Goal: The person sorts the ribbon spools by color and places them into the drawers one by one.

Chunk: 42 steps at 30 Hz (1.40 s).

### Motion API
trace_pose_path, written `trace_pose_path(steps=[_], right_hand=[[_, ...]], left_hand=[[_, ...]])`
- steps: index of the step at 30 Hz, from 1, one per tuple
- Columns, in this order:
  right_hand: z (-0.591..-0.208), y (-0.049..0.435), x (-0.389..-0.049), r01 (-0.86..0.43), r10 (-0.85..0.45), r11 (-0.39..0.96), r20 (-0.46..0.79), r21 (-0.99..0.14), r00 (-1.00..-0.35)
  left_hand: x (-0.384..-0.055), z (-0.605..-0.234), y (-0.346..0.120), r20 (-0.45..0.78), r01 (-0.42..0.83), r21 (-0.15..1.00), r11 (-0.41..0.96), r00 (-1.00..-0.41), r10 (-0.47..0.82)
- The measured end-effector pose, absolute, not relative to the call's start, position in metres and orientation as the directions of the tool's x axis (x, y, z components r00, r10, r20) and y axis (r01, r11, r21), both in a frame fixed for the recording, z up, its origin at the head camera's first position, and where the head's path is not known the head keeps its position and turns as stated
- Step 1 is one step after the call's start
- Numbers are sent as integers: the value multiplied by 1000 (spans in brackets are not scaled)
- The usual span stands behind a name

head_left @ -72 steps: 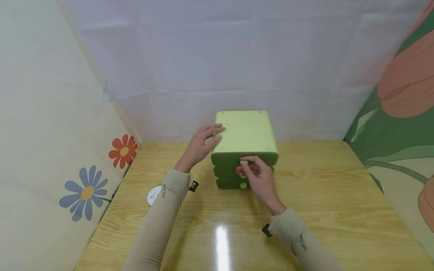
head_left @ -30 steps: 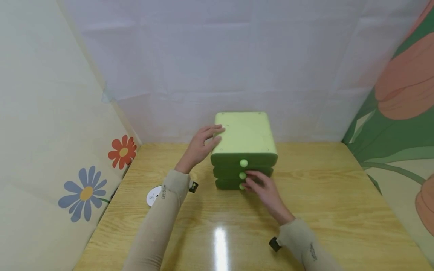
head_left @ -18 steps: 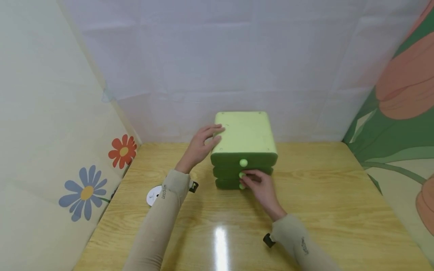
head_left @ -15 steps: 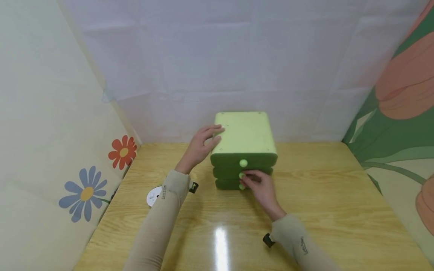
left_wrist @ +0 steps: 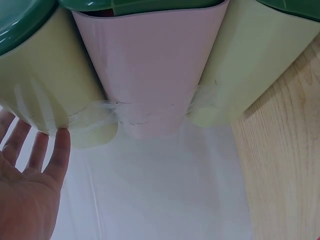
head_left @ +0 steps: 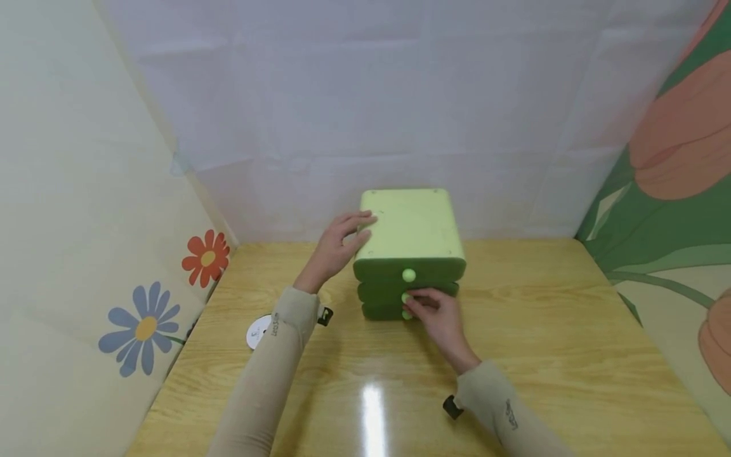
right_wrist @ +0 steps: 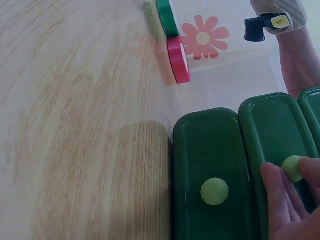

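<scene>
Head view: your right hand pinches middle knob, six o'clock on green cabinet. Your left hand, spread, touches nine o'clock edge.

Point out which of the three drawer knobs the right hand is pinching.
The middle knob: the right hand pinches it, while the top knob and bottom knob are free of any grip.
</scene>
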State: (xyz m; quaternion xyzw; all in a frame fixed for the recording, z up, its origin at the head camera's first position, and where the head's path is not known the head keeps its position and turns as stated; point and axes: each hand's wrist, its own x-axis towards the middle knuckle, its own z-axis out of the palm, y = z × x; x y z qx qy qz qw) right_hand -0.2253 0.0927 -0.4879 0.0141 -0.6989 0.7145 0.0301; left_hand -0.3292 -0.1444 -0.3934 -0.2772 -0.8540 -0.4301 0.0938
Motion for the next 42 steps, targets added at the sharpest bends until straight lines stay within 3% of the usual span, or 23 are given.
trace_pose_path(steps=[42], right_hand=[[-490,95,-199,-73,42,-8,73,-997,-996]], left_hand=[[-333,-396,-143,401,561,686,463,-823,403]])
